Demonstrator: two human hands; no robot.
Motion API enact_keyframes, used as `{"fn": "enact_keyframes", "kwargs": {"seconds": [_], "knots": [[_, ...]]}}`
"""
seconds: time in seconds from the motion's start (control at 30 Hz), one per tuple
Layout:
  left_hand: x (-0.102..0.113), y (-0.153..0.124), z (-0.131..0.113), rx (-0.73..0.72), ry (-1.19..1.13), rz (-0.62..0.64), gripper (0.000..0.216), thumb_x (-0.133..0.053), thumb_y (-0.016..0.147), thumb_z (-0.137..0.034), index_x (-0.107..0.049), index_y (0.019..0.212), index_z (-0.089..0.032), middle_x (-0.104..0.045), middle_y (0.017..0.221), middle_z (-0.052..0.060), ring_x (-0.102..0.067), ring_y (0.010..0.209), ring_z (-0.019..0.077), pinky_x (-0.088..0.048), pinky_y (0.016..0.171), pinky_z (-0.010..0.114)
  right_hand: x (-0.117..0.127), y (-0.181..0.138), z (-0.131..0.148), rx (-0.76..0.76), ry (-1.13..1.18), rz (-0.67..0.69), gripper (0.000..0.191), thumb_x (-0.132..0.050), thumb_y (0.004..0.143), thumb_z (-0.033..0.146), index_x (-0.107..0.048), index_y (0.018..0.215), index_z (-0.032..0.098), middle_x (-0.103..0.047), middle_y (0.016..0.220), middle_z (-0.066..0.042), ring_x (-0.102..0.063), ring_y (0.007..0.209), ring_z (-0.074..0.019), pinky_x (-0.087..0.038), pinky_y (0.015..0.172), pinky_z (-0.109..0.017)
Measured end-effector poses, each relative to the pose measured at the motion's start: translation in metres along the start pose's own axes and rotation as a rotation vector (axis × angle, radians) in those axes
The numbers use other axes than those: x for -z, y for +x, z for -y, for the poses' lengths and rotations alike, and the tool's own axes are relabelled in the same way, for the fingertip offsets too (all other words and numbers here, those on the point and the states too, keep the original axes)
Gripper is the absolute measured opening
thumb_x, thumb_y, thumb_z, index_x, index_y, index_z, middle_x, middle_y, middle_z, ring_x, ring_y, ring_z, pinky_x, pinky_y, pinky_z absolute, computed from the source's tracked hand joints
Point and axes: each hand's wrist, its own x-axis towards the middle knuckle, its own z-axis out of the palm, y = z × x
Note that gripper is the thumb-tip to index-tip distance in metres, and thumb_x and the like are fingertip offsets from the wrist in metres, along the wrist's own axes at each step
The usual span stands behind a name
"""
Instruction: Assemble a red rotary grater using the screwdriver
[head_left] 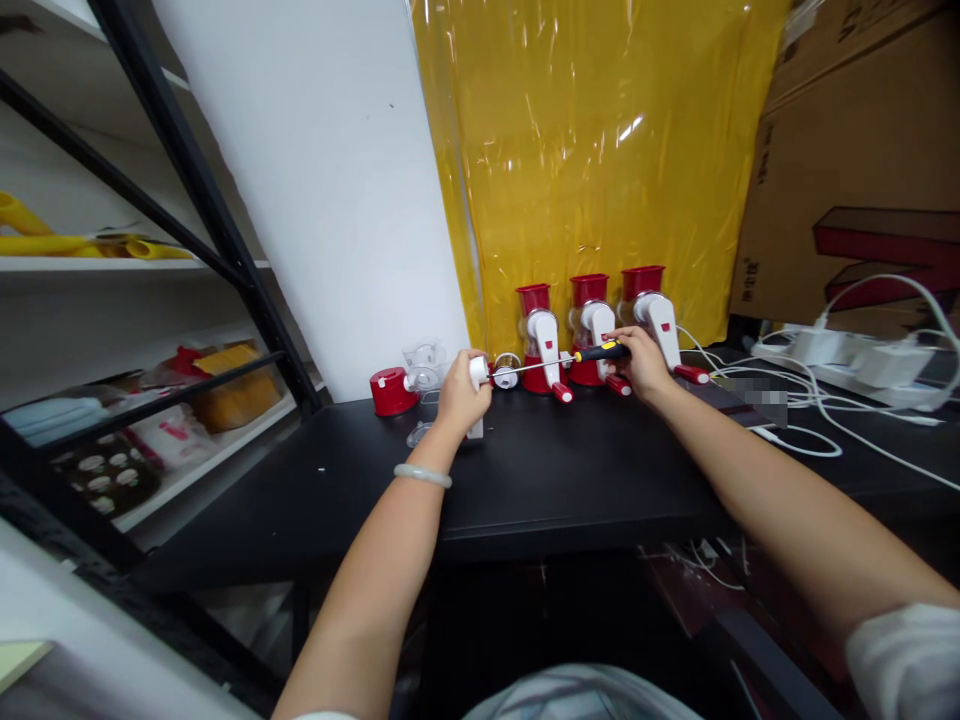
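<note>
A small white plastic part (478, 373) is held above the far side of the black tabletop (555, 480). Left hand (463, 392): fingers clamped around the part. Right hand (636, 358): fingers closed on the handle of a black-and-yellow screwdriver (600, 352), steel shaft directed left; tip contact cannot be confirmed. Step in hand appears to be screw work; the next move calls for shaft-to-part alignment. Red-and-white crank units (541, 335) beyond the shaft limit far travel; open room extends toward the near edge.
</note>
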Motion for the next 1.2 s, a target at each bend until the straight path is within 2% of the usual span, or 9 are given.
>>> {"fn": "enact_keyframes", "kwargs": {"seconds": [0.33, 0.6, 0.7, 0.8, 0.9, 0.97, 1.07, 1.2], "knots": [[0.000, 0.000, 0.000, 0.010, -0.010, -0.021, 0.045, -0.058, 0.070, -0.005, -0.055, 0.113, -0.021, -0.067, 0.105, 0.007, -0.066, 0.095, 0.0240, -0.052, 0.085, 0.036, 0.001, -0.002, -0.001, 0.020, -0.040, 0.040, 0.039, -0.070, 0.074, 0.057, -0.053, 0.083, 0.023, -0.052, 0.048, 0.006, -0.047, 0.034, -0.0109, -0.036, 0.031, -0.021], [0.001, 0.000, 0.000, 0.022, 0.003, -0.022, 0.047, -0.058, 0.070, -0.005, -0.055, 0.114, -0.021, -0.067, 0.106, 0.007, -0.066, 0.096, 0.0243, -0.052, 0.085, 0.037, 0.003, -0.010, 0.003, -0.007, -0.185, 0.042, 0.052, -0.059, 0.079, 0.074, -0.059, 0.087, 0.022, -0.047, 0.040, 0.007, -0.039, 0.025, -0.0103, -0.025, 0.024, -0.020], [0.000, 0.001, 0.002, 0.017, 0.005, -0.020, 0.046, -0.058, 0.071, -0.005, -0.055, 0.114, -0.021, -0.067, 0.106, 0.007, -0.066, 0.095, 0.0245, -0.052, 0.084, 0.037, 0.001, -0.009, 0.003, -0.011, -0.180, 0.015, 0.048, -0.056, 0.082, 0.069, -0.060, 0.084, 0.022, -0.049, 0.042, 0.005, -0.044, 0.029, -0.0117, -0.031, 0.027, -0.021], [0.000, 0.001, 0.002, 0.010, 0.005, -0.022, 0.046, -0.058, 0.071, -0.006, -0.055, 0.115, -0.021, -0.067, 0.107, 0.008, -0.065, 0.096, 0.0250, -0.052, 0.084, 0.037, -0.002, -0.006, 0.004, 0.014, -0.069, -0.002, 0.033, -0.057, 0.083, 0.054, -0.058, 0.081, 0.022, -0.057, 0.054, 0.002, -0.052, 0.038, -0.0124, -0.043, 0.034, -0.024], [0.000, 0.000, 0.001, 0.004, 0.007, -0.020, 0.046, -0.058, 0.071, -0.006, -0.055, 0.114, -0.021, -0.067, 0.105, 0.008, -0.065, 0.096, 0.0246, -0.052, 0.086, 0.037, -0.002, -0.004, 0.005, 0.010, 0.005, 0.014, 0.017, -0.059, 0.076, 0.038, -0.057, 0.082, 0.022, -0.060, 0.066, 0.002, -0.055, 0.045, -0.0121, -0.048, 0.040, -0.025], [0.001, 0.000, 0.000, 0.019, 0.010, -0.013, 0.046, -0.058, 0.071, -0.006, -0.055, 0.114, -0.021, -0.067, 0.104, 0.007, -0.065, 0.095, 0.0243, -0.052, 0.086, 0.037, -0.002, -0.004, 0.005, -0.003, 0.015, 0.021, 0.015, -0.058, 0.070, 0.031, -0.057, 0.082, 0.022, -0.060, 0.069, 0.002, -0.055, 0.047, -0.0119, -0.050, 0.043, -0.026], [0.002, 0.000, -0.002, 0.066, 0.040, -0.025, 0.046, -0.058, 0.070, -0.006, -0.056, 0.114, -0.022, -0.067, 0.105, 0.007, -0.065, 0.096, 0.0249, -0.052, 0.085, 0.037, -0.002, -0.005, 0.005, 0.001, 0.002, 0.032, 0.017, -0.057, 0.067, 0.029, -0.057, 0.083, 0.022, -0.060, 0.071, 0.002, -0.055, 0.048, -0.0117, -0.051, 0.045, -0.027], [0.004, 0.001, -0.002, 0.108, 0.093, -0.067, 0.047, -0.059, 0.070, -0.006, -0.055, 0.114, -0.023, -0.067, 0.106, 0.007, -0.065, 0.098, 0.0268, -0.052, 0.084, 0.038, -0.002, -0.006, 0.004, 0.043, -0.033, 0.082, 0.019, -0.061, 0.070, 0.035, -0.056, 0.084, 0.023, -0.061, 0.072, 0.002, -0.055, 0.047, -0.0116, -0.048, 0.042, -0.026]]}}
